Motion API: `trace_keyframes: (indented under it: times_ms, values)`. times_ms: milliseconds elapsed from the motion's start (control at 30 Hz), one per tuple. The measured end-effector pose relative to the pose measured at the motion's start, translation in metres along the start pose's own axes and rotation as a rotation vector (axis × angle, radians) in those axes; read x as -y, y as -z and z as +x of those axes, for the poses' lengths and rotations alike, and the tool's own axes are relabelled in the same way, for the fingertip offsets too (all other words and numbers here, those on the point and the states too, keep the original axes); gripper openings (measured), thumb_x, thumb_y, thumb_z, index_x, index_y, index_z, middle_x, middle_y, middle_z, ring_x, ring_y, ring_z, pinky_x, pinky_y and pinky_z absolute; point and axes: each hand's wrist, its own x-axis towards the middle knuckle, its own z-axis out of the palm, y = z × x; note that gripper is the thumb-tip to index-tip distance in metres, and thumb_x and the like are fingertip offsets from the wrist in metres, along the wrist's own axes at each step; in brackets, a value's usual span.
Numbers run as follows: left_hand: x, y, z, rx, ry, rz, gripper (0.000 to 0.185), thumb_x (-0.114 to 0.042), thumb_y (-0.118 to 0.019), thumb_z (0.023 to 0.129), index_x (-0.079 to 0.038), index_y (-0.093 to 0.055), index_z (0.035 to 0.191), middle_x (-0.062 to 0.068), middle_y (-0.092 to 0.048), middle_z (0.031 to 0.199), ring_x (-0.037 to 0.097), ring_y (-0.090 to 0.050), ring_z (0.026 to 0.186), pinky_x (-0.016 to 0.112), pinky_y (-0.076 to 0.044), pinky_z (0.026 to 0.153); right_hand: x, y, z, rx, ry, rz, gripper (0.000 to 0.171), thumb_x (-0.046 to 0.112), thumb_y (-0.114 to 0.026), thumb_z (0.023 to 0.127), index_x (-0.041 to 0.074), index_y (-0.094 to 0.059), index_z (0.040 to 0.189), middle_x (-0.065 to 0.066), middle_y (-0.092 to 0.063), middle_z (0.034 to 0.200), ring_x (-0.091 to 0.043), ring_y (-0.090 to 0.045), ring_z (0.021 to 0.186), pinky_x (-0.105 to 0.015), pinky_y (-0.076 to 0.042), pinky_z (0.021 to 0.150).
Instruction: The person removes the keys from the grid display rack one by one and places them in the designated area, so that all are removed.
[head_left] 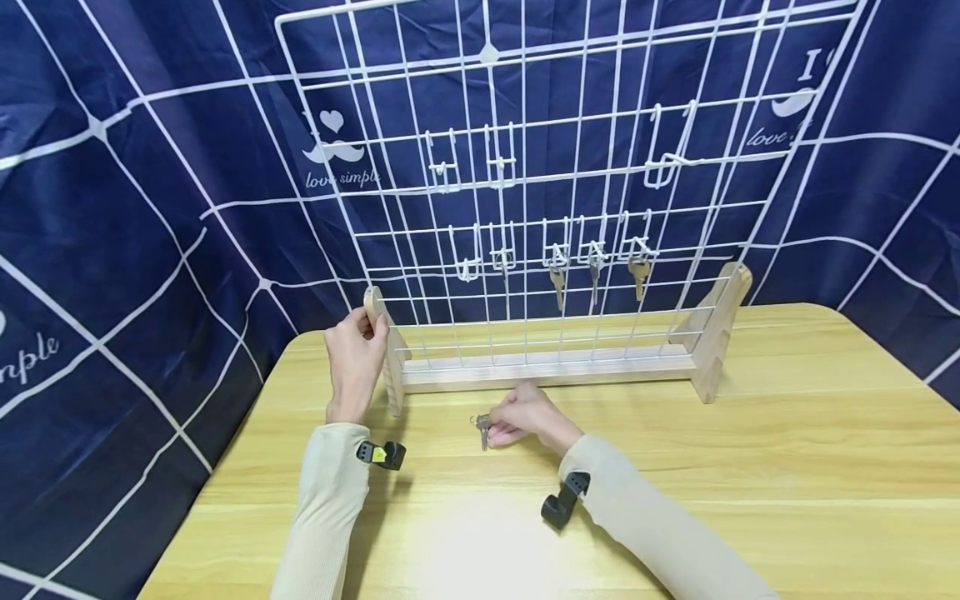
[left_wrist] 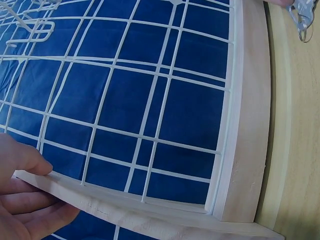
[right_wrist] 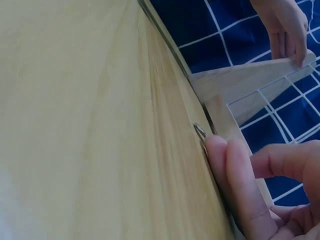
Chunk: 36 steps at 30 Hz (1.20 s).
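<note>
- Key bunch [head_left: 482, 426]: lies flat on the wooden table [head_left: 787, 467], just in front of the rack's base rail, left of centre. In the left wrist view it shows only as a ring and blades [left_wrist: 301, 17] at the top right corner.
- Your right hand [head_left: 525, 414]: fingers curled down over the bunch, tips on the keys. I can't tell whether you've actually pinched it or are only touching; the right wrist view shows just a sliver of metal [right_wrist: 200, 133] at a fingertip [right_wrist: 218, 150].
- Get the ring itself between thumb and forefinger before lifting, so the blades hang free rather than fan out.
- Your left hand [head_left: 355, 360]: wrapped round the top of the rack's left wooden foot [head_left: 384, 350], thumb on its edge [left_wrist: 30, 159]. Good, hold it there; my guess is the rack tips easily.
- White wire grid [head_left: 570, 167]: three single keys [head_left: 596, 271] hang on the lower hook row; the two hooks [head_left: 483, 258] left of them are bare, as is the upper row.
</note>
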Motion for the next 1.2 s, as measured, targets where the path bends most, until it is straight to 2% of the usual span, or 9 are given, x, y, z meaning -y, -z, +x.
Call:
trace_keyframes:
  times_ms: [233, 433, 633, 800, 933, 1200]
  values:
    - [0.0, 0.0, 0.0, -0.006, -0.012, 0.003, 0.017, 0.004, -0.065, 0.099, 0.017, -0.074, 0.102, 0.03, -0.077, 0.092, 0.043, -0.078, 0.084, 0.055, -0.064, 0.078, 0.001, 0.002, -0.001, 0.045, -0.026, -0.031, 0.007, -0.009, -0.066, 0.097, -0.011, -0.068, 0.09, -0.017, -0.073, 0.072, -0.013, -0.07, 0.055, -0.022, -0.062, 0.06]
    - [0.0, 0.0, -0.001, -0.006, -0.008, 0.007, 0.018, 0.003, -0.065, 0.099, 0.017, -0.075, 0.103, 0.029, -0.078, 0.092, 0.042, -0.078, 0.084, 0.055, -0.064, 0.078, 0.005, 0.005, -0.006, 0.001, -0.029, -0.096, 0.011, -0.007, -0.066, 0.097, -0.008, -0.067, 0.086, -0.017, -0.072, 0.071, -0.013, -0.069, 0.052, -0.025, -0.063, 0.059]
    - [0.001, -0.001, 0.0, -0.001, 0.006, 0.01, 0.019, 0.003, -0.065, 0.099, 0.018, -0.075, 0.107, 0.03, -0.078, 0.095, 0.044, -0.078, 0.087, 0.056, -0.064, 0.08, 0.01, 0.007, -0.012, -0.049, 0.014, -0.151, 0.015, -0.006, -0.064, 0.099, -0.009, -0.069, 0.085, -0.018, -0.072, 0.071, -0.013, -0.068, 0.052, -0.025, -0.063, 0.058]
    - [0.0, -0.001, 0.0, 0.001, 0.019, 0.013, 0.02, 0.004, -0.065, 0.098, 0.018, -0.074, 0.11, 0.031, -0.077, 0.097, 0.044, -0.078, 0.089, 0.056, -0.064, 0.081, 0.01, 0.005, -0.015, 0.027, -0.017, -0.172, 0.014, -0.006, -0.068, 0.098, -0.009, -0.072, 0.085, -0.017, -0.073, 0.071, -0.013, -0.068, 0.053, -0.026, -0.063, 0.059]
    - [0.0, -0.001, 0.0, 0.004, 0.019, 0.01, 0.021, 0.004, -0.065, 0.098, 0.019, -0.074, 0.11, 0.031, -0.077, 0.097, 0.045, -0.078, 0.089, 0.056, -0.064, 0.081, 0.008, 0.001, -0.017, 0.101, -0.041, -0.233, 0.015, -0.003, -0.072, 0.098, -0.007, -0.074, 0.083, -0.016, -0.073, 0.069, -0.012, -0.068, 0.052, -0.025, -0.063, 0.059]
    - [0.001, -0.001, 0.0, -0.001, 0.018, 0.011, 0.019, 0.004, -0.065, 0.098, 0.018, -0.075, 0.108, 0.03, -0.078, 0.095, 0.044, -0.078, 0.087, 0.055, -0.064, 0.08, 0.009, -0.005, -0.018, 0.123, -0.033, -0.365, 0.029, 0.002, -0.075, 0.099, -0.005, -0.073, 0.072, -0.013, -0.071, 0.062, -0.008, -0.062, 0.044, -0.016, -0.054, 0.047]
